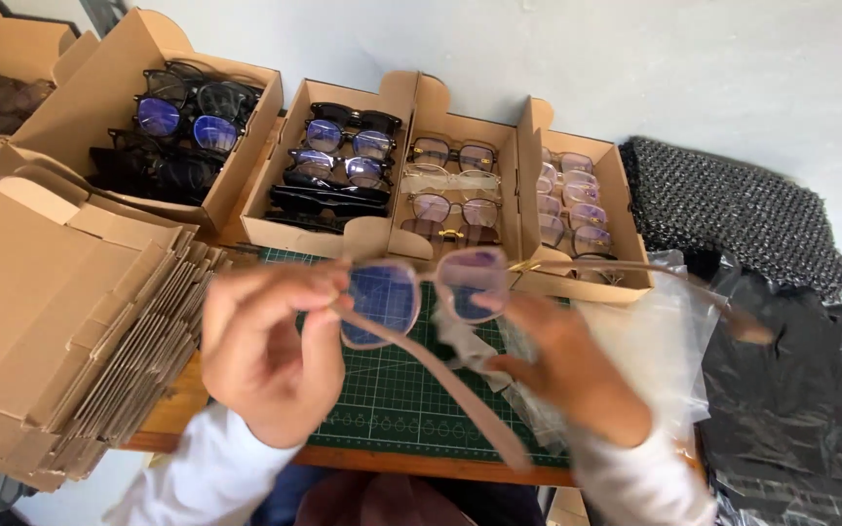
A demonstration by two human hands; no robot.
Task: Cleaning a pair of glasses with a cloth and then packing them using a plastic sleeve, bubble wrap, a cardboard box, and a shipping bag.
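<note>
The left hand pinches the near corner of the glasses, fingers closed on the frame where one arm hinges. The right hand is blurred; its fingers curl under the other lens, and whether they grip the frame or the clear bag beneath I cannot tell. The glasses are held up above the green mat, arms unfolded, one reaching towards the viewer. Behind, open boxes hold rows of glasses, partly hidden. Flat cartons are stacked on the left, cut off by the edge.
</note>
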